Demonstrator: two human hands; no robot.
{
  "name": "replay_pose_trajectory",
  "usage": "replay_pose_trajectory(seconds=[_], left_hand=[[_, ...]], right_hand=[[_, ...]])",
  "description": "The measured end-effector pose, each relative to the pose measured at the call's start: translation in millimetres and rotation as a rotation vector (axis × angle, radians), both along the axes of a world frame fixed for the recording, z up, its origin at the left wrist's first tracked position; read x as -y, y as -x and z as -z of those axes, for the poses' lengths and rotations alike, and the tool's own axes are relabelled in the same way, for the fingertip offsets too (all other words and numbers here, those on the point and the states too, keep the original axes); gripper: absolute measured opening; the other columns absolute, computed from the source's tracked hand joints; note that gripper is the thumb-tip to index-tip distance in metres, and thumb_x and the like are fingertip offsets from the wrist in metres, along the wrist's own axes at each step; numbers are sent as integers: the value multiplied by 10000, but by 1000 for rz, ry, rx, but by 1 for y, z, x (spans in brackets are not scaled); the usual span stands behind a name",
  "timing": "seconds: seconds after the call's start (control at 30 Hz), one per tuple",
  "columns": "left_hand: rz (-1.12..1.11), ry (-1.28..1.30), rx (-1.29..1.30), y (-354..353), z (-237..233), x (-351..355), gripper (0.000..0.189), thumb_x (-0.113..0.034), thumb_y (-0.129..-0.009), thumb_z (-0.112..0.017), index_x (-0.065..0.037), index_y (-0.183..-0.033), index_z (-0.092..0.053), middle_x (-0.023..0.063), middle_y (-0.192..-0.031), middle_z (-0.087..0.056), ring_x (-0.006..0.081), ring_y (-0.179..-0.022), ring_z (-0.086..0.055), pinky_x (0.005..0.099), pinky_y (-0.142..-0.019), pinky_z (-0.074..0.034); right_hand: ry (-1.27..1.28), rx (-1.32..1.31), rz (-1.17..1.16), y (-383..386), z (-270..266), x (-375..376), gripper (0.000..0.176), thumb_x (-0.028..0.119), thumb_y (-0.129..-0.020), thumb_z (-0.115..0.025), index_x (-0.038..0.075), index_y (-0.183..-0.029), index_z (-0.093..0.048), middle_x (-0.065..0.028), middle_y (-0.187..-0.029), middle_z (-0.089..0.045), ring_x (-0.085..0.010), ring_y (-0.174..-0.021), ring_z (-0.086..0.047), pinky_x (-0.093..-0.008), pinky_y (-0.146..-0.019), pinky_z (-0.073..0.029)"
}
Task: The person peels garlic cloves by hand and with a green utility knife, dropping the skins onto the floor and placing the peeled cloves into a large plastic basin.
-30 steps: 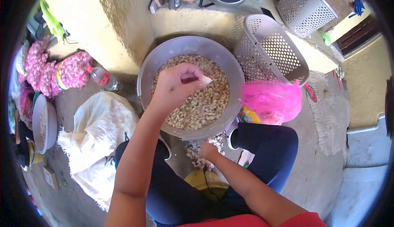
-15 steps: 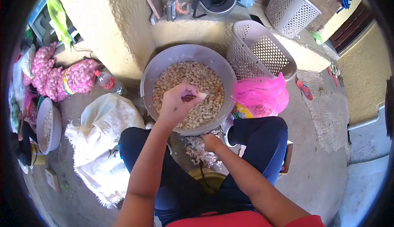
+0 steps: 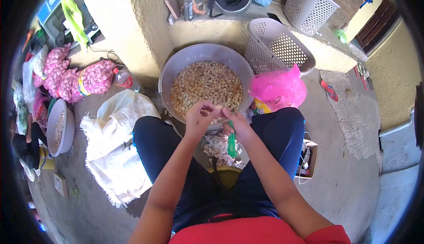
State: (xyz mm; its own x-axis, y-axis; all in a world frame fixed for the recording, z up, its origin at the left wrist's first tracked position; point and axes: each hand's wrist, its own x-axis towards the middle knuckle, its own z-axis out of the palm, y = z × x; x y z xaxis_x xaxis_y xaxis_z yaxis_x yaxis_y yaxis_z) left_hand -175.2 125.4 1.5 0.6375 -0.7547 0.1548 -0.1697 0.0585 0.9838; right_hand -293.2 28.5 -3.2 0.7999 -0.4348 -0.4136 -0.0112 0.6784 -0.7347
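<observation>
Over the near rim of a large grey basin [image 3: 164, 74] full of garlic cloves [image 3: 207, 85], both my hands meet. My left hand [image 3: 198, 121] is closed in a pinch on a pale garlic clove [image 3: 218, 108]. My right hand [image 3: 240, 127] touches the clove with thumb and fingertips while gripping a knife by its green handle [image 3: 232, 146], which hangs below the palm; the blade is too small or hidden to make out. Beneath my hands, between my feet, lies a heap of garlic skins [image 3: 216, 147] on the floor.
A pink plastic bag [image 3: 282, 87] and a perforated basket [image 3: 260, 45] stand right of the basin. On the left are a white woven sack [image 3: 117, 142], a cola bottle [image 3: 125, 79], net bags of garlic [image 3: 95, 76] and a smaller basin [image 3: 66, 136]. A cardboard box [image 3: 312, 160] sits beside my right knee.
My right hand has come up from the skin heap to meet my left, and the green handle now shows. The left hand has lowered toward the basin's near rim, still with a clove.
</observation>
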Motion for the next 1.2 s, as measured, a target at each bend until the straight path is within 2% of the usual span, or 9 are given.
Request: replay_pose_trajectory(seconds=[0.1,0.2,0.3,0.4,0.5,0.7,0.8,1.0,1.2], left_hand=[[-28,-69,129,15,-10,-2,170,-48,-717,-671,-6,-844,-566,31,-842,-584,88,-758,-553,216,-653,-446],[59,-52,60,18,-25,-3,186,-64,-736,-655,-9,-898,-581,30,-839,-588,85,-765,-554,218,-637,-444],[171,55,-76,11,-38,-6,177,-74,-756,-634,-19,-923,-605,36,-812,-607,88,-739,-562,216,-625,-446],[166,-74,126,8,-56,-6,142,-64,-764,-616,-18,-898,-626,55,-790,-629,101,-704,-580,224,-616,-458],[147,-111,356,7,-70,-6,127,-51,-754,-609,-3,-870,-630,84,-769,-639,120,-660,-597,236,-605,-472],[53,-144,442,5,-103,2,118,-36,-725,-606,10,-833,-620,107,-733,-631,140,-637,-608,244,-594,-478],[62,-144,532,-5,-100,6,111,-33,-714,-611,11,-816,-617,109,-711,-624,152,-622,-609,249,-579,-477],[-41,-109,678,-17,-80,23,97,-53,-673,-647,7,-725,-591,111,-656,-602,174,-571,-598,260,-535,-463],[-29,-141,516,-30,-64,42,112,-67,-654,-649,10,-687,-575,101,-588,-574,130,-513,-553,245,-499,-439]], right_hand=[[88,39,-17,2,-7,-1,237,253,-824,-576,47,-935,-539,48,-500,-365,-56,-381,-354,-219,-382,-334],[40,119,-44,8,-19,5,287,245,-817,-585,34,-1004,-530,44,-530,-419,-52,-388,-360,-213,-393,-342],[205,43,-90,10,-42,9,343,237,-814,-587,26,-1076,-518,48,-529,-432,-42,-399,-358,-204,-403,-341],[289,50,-159,6,-48,18,391,216,-817,-578,24,-1145,-489,40,-557,-458,-36,-414,-355,-197,-405,-333],[333,18,-237,6,-63,23,356,170,-851,-517,26,-1171,-460,15,-743,-520,-18,-422,-356,-182,-397,-337],[334,137,-158,-4,-77,24,324,141,-840,-516,38,-1144,-476,17,-703,-505,-31,-419,-365,-186,-388,-331],[268,92,-140,-14,-86,22,303,170,-844,-523,50,-1121,-500,10,-610,-491,-38,-402,-359,-192,-371,-312],[496,14,-50,-41,-57,26,279,176,-858,-479,50,-1105,-503,-7,-595,-493,-65,-377,-381,-221,-337,-325],[295,-3,-20,-59,-47,33,269,187,-875,-431,51,-1095,-503,10,-565,-452,-70,-382,-397,-222,-338,-334]])
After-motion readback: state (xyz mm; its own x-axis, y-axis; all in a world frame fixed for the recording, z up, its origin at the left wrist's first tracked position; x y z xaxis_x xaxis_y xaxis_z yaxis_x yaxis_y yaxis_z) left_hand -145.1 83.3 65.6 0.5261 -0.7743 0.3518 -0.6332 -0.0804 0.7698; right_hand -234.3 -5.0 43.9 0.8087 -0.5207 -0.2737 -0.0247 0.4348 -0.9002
